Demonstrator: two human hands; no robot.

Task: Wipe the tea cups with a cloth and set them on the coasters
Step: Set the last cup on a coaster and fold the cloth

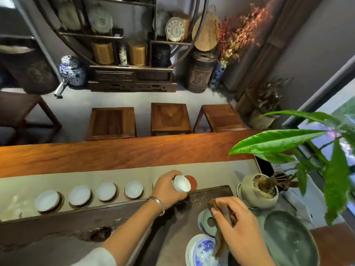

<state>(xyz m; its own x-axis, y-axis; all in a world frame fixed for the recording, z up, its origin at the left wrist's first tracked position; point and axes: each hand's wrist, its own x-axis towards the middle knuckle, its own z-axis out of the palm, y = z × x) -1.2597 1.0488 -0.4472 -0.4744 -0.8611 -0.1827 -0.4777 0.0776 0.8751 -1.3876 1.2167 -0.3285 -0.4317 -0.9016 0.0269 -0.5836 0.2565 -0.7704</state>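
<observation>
My left hand grips a white tea cup, tilted, raised just beside the bare red-brown coaster at the right end of the row. Four white cups sit on coasters left of it on the beige runner. My right hand pinches the brown cloth, fingers curled, above the blue-and-white bowl. The two hands are near each other but apart.

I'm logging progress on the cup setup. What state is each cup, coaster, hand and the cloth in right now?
Four cups: upright, each on a coaster.
Held cup: tilted, gripped by left hand.
Red coaster: bare, beside the held cup.
Cloth: bunched, held by right hand.
Fifth cup in the row: mostly hidden behind the left hand.
</observation>
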